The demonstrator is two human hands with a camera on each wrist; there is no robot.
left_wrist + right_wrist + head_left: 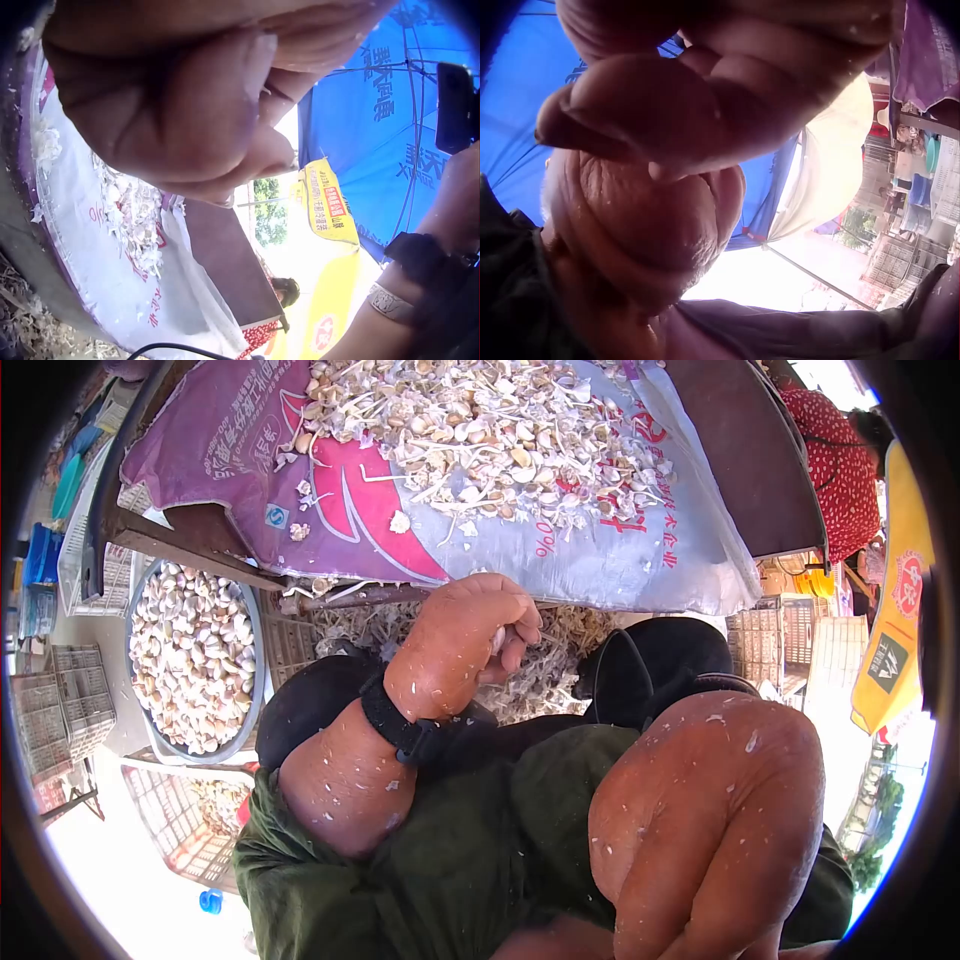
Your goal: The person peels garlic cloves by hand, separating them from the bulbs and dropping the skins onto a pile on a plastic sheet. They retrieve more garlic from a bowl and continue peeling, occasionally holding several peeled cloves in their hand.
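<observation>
My left hand (pixel 470 625) is just past the front edge of the tabletop, its fingers curled in. A small pale piece that looks like a garlic clove (pixel 498 641) shows at the thumb and fingers of this hand, mostly hidden by them. In the left wrist view the thumb (pixel 214 105) lies across the curled fingers. The right arm (pixel 710 790) is folded up close to the head camera, which leaves its hand out of that view. My right hand (pixel 675 105) appears in the right wrist view, raised right by the face, fingers bent; nothing shows in them.
Loose garlic cloves and skins (pixel 500 440) are heaped on a printed plastic sack (pixel 600 575) over the table. To the left stands a round tub (pixel 257 690) of cloves, near plastic crates (pixel 65 700). Peelings (pixel 540 670) lie under the table edge. Another person (pixel 830 470) is at the far right.
</observation>
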